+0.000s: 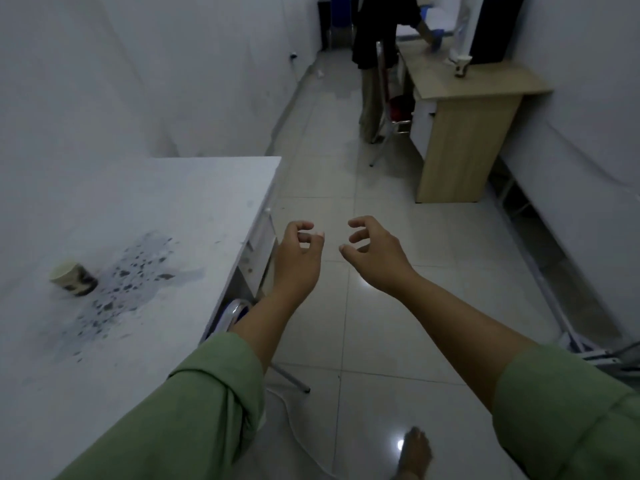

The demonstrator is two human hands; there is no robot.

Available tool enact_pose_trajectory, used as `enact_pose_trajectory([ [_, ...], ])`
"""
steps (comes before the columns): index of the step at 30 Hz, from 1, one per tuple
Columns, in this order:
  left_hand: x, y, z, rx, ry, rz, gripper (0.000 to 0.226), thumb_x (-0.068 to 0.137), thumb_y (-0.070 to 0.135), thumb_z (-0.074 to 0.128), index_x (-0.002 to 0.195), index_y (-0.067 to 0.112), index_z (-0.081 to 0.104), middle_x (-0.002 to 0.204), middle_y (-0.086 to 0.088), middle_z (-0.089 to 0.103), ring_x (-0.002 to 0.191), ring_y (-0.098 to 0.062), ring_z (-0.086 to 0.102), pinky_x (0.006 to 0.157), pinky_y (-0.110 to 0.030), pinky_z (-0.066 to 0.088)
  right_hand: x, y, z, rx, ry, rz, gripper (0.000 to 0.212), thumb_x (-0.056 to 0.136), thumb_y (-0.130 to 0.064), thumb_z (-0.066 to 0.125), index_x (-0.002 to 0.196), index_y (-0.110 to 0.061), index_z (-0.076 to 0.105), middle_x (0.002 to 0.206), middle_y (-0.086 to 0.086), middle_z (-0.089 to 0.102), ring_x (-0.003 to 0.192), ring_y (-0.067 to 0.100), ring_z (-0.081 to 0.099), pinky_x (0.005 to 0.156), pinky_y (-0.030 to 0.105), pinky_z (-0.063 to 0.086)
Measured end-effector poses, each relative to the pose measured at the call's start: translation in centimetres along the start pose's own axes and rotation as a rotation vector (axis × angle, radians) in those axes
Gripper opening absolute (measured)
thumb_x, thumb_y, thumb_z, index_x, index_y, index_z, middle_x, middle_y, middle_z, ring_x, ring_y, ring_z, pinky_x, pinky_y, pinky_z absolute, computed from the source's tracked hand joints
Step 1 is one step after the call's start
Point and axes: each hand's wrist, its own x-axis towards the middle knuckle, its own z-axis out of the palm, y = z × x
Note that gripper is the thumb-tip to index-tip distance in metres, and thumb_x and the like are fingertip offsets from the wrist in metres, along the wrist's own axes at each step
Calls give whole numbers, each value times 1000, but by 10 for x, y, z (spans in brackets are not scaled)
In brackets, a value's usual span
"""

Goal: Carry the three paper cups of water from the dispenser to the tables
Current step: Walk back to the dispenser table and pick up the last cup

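Observation:
One paper cup (pixel 73 277) stands on the white table (pixel 180 209) at my left, beside a dark speckled patch on the tabletop. A second paper cup (pixel 462 66) stands on the wooden desk (pixel 485 84) far ahead on the right. My left hand (pixel 299 252) and my right hand (pixel 375 252) are held out over the tiled floor, just right of the white table's edge. Both hands hold nothing, with fingers curled and apart. I see no third cup and no dispenser.
Another person in dark clothes (pixel 377 36) stands at the wooden desk's far end, next to a red chair (pixel 398 114). A white cable (pixel 294 431) lies on the floor near my bare foot (pixel 414 452). A metal frame (pixel 561 327) runs along the right wall.

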Motion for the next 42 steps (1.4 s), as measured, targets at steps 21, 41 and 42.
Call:
enact_pose_trajectory([
  [21,324,57,285,-24,-213,-44,19,90,36,53,107,28,48,93,10,57,93,-17,61,73,-27,44,336,155,-185,-42,111,112,47,85,-31,63,127,-23,44,107,-3,53,90,12,56,70,24,44],
  [41,665,102,501,-8,-531,63,18,89,32,55,105,26,50,87,9,56,88,-19,61,66,-25,45,663,256,-299,41,343,313,48,86,-29,63,129,-21,43,103,-6,51,90,10,55,67,22,43],
  [42,679,103,513,-8,-539,60,18,88,32,55,105,26,51,87,10,56,88,-18,61,66,-25,45,678,263,-305,42,343,323,48,86,-29,62,129,-21,43,104,-4,52,91,12,55,67,22,44],
])
